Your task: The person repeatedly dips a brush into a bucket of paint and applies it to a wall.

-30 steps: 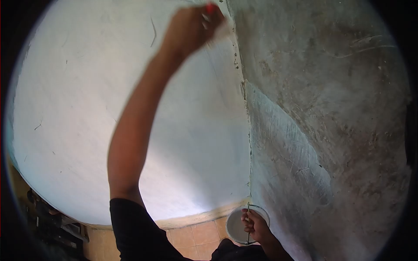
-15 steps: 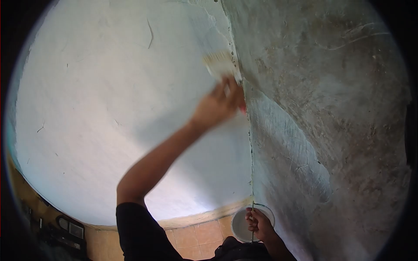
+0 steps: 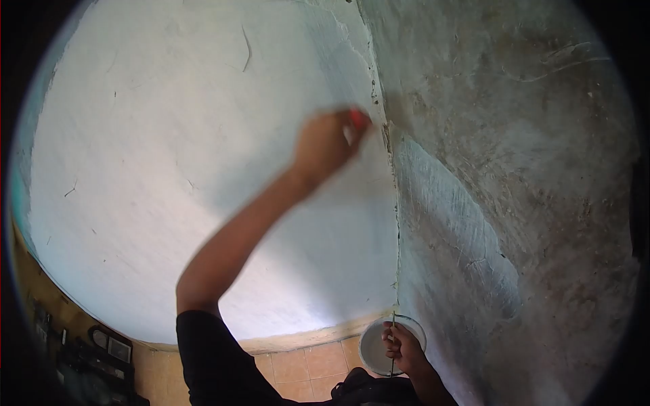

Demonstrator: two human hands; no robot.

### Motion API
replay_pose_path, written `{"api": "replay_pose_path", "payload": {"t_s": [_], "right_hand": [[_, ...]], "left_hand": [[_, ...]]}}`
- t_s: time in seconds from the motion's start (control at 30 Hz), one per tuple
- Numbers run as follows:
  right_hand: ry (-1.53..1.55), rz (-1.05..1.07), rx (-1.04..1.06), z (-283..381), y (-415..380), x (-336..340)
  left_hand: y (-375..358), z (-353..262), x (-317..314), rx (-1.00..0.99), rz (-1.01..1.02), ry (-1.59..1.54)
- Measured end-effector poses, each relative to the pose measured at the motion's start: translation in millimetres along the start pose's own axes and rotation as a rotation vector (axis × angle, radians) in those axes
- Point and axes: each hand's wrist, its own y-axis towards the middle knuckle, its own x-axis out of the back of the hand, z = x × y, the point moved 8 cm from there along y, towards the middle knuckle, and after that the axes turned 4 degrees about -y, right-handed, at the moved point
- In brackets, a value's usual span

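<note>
My left hand (image 3: 328,145) is raised in front of the whitish wall (image 3: 169,135), close to the corner seam. Its fingers are closed round a paintbrush, of which only the red handle end (image 3: 357,119) shows, pointing up and right. The hand hides the bristles, and motion blurs it. Lower down, my right hand (image 3: 404,348) grips the thin handle (image 3: 393,325) of a round pale bucket (image 3: 366,362). The bucket is near the foot of the corner, and a greyish-white content shows inside it.
A rough grey wall (image 3: 542,189) rises on the right, with a lighter patch (image 3: 457,223) near the corner. Orange-brown floor tiles (image 3: 291,365) run along the wall's foot. Dark objects (image 3: 101,358) stand at the lower left.
My left hand has turned over and shifted slightly left: the brush's pale bristles, visible above it before, are now hidden, and its red end points upward. My right hand stays on the bucket handle.
</note>
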Motion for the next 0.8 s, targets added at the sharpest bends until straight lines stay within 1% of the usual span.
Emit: {"api": "replay_pose_path", "payload": {"t_s": [0.03, 0.07, 0.1, 0.17, 0.23, 0.27, 0.3, 0.37, 0.43, 0.47, 0.5, 0.53, 0.57, 0.6, 0.67, 0.7, 0.73, 0.77, 0.8], "right_hand": [[-0.005, 0.017, 0.0, -1, 1, -1], [-0.01, 0.034, 0.001, -2, 2, -2], [-0.008, 0.034, 0.002, -2, 2, -5], [-0.023, 0.008, -0.016, -3, 2, -6], [-0.02, 0.021, -0.018, -4, 3, -7], [-0.015, 0.035, -0.021, -4, 3, -8], [-0.016, 0.034, -0.02, -4, 3, -9], [-0.028, 0.033, -0.023, -4, 2, -11], [-0.036, 0.038, -0.023, -4, 3, -10], [-0.038, 0.04, -0.024, -4, 3, -10], [-0.04, 0.038, -0.025, -4, 3, -9], [-0.04, 0.035, -0.026, -5, 4, -7], [-0.039, 0.03, -0.025, -5, 4, -5], [-0.038, 0.027, -0.023, -4, 3, -4], [-0.032, 0.021, -0.014, -3, 1, -2], [-0.031, 0.017, -0.02, -3, 0, -3], [-0.033, 0.006, -0.017, -2, 0, -2], [-0.036, -0.003, -0.011, -2, 0, -1], [-0.035, -0.006, -0.013, -3, 2, 1]], "left_hand": [[27, -5, 38, 0.006, -0.051, 0.021], [53, 0, 70, -0.097, -0.148, 0.044], [76, -6, 103, -0.15, -0.199, 0.178], [103, -30, 157, -0.251, -0.408, 0.512], [117, -54, 175, -0.272, -0.449, 0.26], [115, -67, 175, -0.365, -0.498, 0.348], [115, -69, 167, -0.365, -0.499, 0.347], [103, -69, 137, -0.426, -0.537, 0.367], [84, -48, 77, -0.449, -0.354, 0.612], [65, -45, 44, -0.498, -0.308, 0.637], [40, -41, 12, -0.626, -0.352, 0.598], [11, -49, -19, -0.702, -0.292, 0.68], [-19, -48, -52, -0.724, -0.211, 0.773], [-45, -50, -78, -0.724, -0.174, 0.81], [-100, -55, -115, -0.738, -0.102, 0.736], [-126, -55, -135, -0.762, -0.049, 0.752], [-149, -56, -150, -0.72, -0.012, 0.659], [-167, -64, -158, -0.738, 0.084, 0.643], [-183, -63, -167, -0.702, 0.07, 0.424]]}}
